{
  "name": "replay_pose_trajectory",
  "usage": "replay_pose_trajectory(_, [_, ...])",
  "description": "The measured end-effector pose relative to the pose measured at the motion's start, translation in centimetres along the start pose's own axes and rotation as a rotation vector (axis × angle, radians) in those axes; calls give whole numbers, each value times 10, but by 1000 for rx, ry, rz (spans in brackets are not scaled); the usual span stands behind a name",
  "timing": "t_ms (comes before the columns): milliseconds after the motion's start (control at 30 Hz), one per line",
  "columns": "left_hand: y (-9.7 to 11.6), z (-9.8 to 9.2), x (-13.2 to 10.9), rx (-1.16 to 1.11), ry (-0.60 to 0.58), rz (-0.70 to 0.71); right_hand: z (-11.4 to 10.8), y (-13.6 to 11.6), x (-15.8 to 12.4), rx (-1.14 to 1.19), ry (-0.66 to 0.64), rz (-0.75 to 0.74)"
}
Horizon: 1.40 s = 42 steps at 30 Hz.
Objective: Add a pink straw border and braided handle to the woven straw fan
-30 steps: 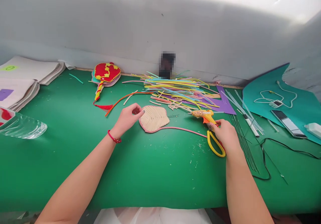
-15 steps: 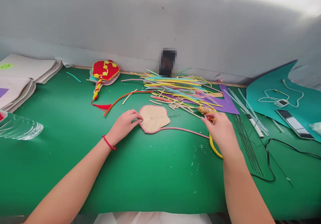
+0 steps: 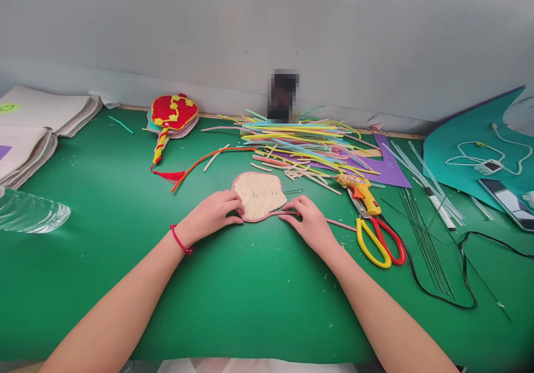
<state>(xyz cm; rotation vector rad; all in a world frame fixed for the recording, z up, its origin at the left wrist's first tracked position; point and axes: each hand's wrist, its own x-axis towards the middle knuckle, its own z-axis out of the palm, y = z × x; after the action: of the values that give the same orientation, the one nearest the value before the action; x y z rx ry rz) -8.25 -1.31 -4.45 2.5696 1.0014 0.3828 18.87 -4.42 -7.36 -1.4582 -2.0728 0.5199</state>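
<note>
A cream fan-shaped piece (image 3: 262, 192) made of pipe cleaner strips lies flat on the green table, with a pink pipe cleaner (image 3: 340, 224) running along its lower edge and trailing off to the right. My left hand (image 3: 225, 206) grips the piece by its left rim between thumb and fingers. At the lower right of the piece, my right hand (image 3: 306, 220) pinches the pink pipe cleaner. A yellow glue gun (image 3: 364, 192) lies to the right, partly over the scissors (image 3: 384, 239) with one yellow and one red handle.
Behind the piece is a pile of colored pipe cleaners (image 3: 300, 139). A finished red fan (image 3: 174, 111) with a tassel lies back left. Green wires (image 3: 425, 245), a black cord (image 3: 442, 303) and a phone (image 3: 507, 200) are at right; a clear bottle (image 3: 33, 211) is at left.
My right hand has left the glue gun, which now lies on the table, and moved left onto the pink pipe cleaner. My left hand has shifted slightly along the fan's left rim.
</note>
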Motion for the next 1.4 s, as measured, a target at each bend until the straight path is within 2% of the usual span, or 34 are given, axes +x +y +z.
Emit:
replay_pose_trajectory(533, [-8,5,1,-144,51,-18,-2,0,1,78,-15,91])
replay_pose_trajectory(1400, [-10,7,2,-143,52,-4,-1,6,5,119,-20,82])
